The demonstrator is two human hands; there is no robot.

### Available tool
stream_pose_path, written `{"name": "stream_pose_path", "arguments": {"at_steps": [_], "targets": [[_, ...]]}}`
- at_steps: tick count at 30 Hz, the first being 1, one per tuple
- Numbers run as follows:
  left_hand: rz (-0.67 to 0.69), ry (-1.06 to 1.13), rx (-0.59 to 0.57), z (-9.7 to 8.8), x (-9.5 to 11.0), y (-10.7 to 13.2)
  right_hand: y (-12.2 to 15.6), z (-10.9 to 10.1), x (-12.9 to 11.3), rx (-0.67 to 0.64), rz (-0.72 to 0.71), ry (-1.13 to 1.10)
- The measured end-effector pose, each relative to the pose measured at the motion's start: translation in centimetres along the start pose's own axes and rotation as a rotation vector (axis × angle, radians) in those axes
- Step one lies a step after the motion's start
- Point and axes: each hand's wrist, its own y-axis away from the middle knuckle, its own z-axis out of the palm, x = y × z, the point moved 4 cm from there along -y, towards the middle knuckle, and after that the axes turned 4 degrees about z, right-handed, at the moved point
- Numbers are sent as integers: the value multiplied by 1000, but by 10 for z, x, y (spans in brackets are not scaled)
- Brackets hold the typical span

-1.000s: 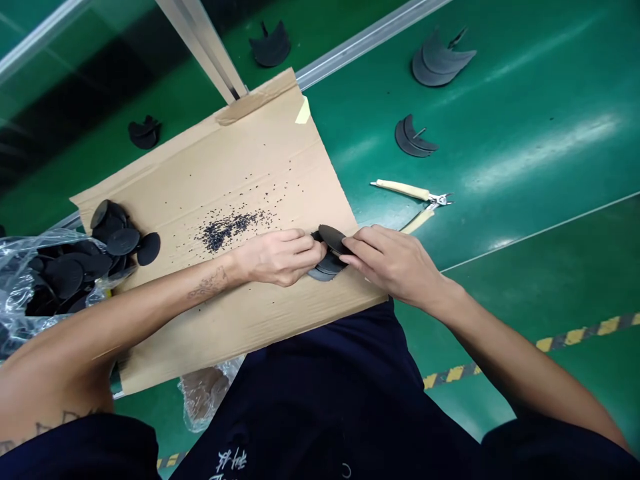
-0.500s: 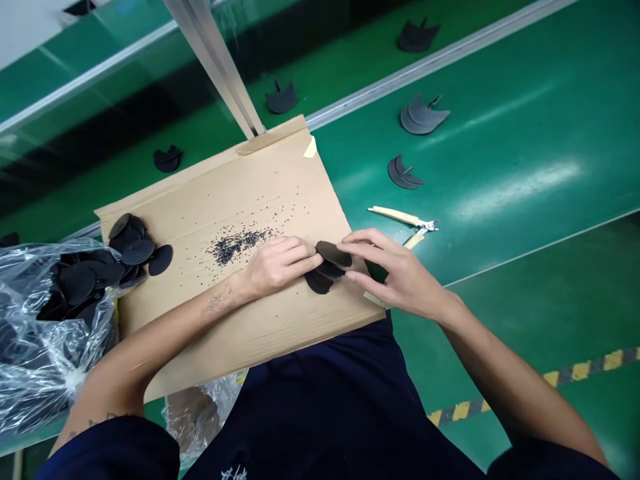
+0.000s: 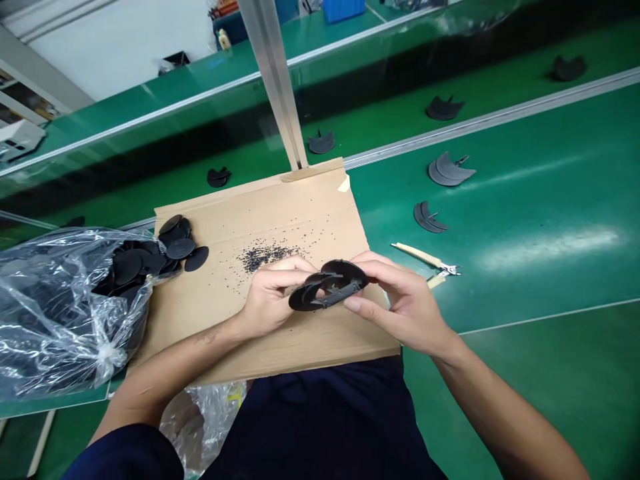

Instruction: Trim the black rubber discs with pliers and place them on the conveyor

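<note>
Black part held over near right of cardboard; its left side gripped by left hand, right side pinched by right hand's fingers. Bits scattered beyond. Cutters seen lying right, handles spread.

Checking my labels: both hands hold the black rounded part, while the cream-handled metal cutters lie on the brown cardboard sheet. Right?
No: in the head view, the cream-handled metal cutters lie on the glossy green tabletop, off the brown cardboard sheet. The rest stands.
</note>
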Motion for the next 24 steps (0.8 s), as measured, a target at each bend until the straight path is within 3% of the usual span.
{"name": "stream_pose_path", "arguments": {"at_steps": [3, 6, 9, 14, 19, 24], "targets": [[-52, 32, -3, 2, 0, 2, 2, -1, -1, -2, 2, 11], [-276, 137, 2, 6, -6, 5, 5, -1, 2, 16, 62, 19], [-494, 347, 77, 11, -11, 10, 7, 3, 4, 2, 150, -33], [-730, 648, 98, 19, -13, 17, 8, 12, 4, 39, 326, -205], [-835, 815, 118, 22, -10, 22, 5, 14, 3, 85, 439, -260], [-816, 796, 77, 23, -8, 23, 2, 15, 4, 61, 494, -297]]}}
